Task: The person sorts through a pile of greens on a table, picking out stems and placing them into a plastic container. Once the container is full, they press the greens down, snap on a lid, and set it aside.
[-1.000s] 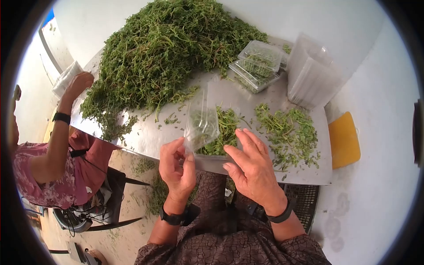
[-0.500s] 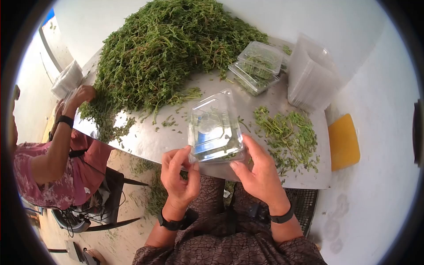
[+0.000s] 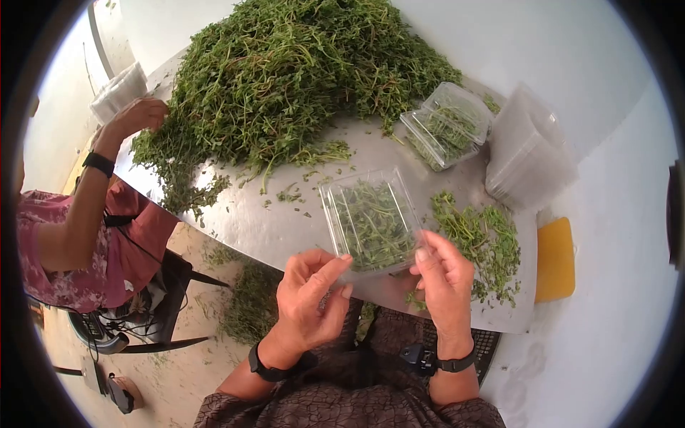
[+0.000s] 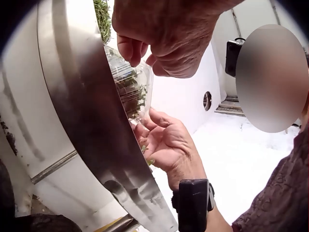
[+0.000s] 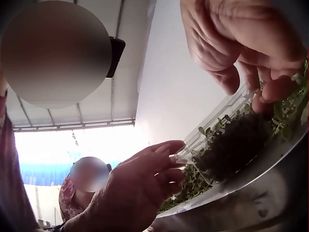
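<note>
A clear plastic clamshell box [image 3: 372,222] full of green leafy sprigs lies near the front edge of the metal table, its lid down over the greens. My left hand [image 3: 312,299] pinches the near left corner between thumb and fingers. At the near right corner my right hand [image 3: 446,285] grips the rim, thumb on top. From the side, the right wrist view shows the box [image 5: 227,145] with greens pressed against its clear wall and both hands at its edge. Loose sprigs [image 3: 479,242] lie on the table just right of the box.
A large heap of greens [image 3: 300,85] covers the back of the table [image 3: 257,221]. Filled boxes [image 3: 446,128] and a tall stack of nested containers [image 3: 531,153] stand back right. Another person's arm [image 3: 107,153] reaches to the heap at left. A yellow board [image 3: 555,260] is at right.
The lid, raised and tilted earlier, has come down over the greens. My right hand has moved from over the greens to the right corner; my left hand stays at the left corner.
</note>
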The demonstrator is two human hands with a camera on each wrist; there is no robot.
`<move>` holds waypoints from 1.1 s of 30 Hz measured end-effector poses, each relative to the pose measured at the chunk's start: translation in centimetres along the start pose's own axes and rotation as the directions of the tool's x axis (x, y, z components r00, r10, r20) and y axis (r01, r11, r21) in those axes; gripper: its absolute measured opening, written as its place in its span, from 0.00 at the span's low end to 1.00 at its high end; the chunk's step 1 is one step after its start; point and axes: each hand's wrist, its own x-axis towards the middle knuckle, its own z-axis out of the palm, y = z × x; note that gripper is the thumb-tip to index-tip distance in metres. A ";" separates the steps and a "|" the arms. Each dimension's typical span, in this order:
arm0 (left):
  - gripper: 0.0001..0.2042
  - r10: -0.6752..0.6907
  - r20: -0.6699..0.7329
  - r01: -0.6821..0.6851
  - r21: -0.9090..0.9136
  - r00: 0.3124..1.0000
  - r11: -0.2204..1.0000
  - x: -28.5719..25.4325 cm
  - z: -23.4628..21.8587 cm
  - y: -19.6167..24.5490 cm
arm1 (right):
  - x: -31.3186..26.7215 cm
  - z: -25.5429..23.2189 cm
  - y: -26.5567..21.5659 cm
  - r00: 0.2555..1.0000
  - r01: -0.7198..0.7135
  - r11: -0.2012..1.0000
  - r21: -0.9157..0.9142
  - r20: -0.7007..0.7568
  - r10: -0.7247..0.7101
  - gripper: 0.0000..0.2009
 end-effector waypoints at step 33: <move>0.19 -0.492 0.076 0.461 -0.496 0.867 0.736 0.7 -2.2 -1.0 | 2.0 -0.6 -0.3 0.982 -0.097 0.994 -0.058 -0.168 0.086 0.11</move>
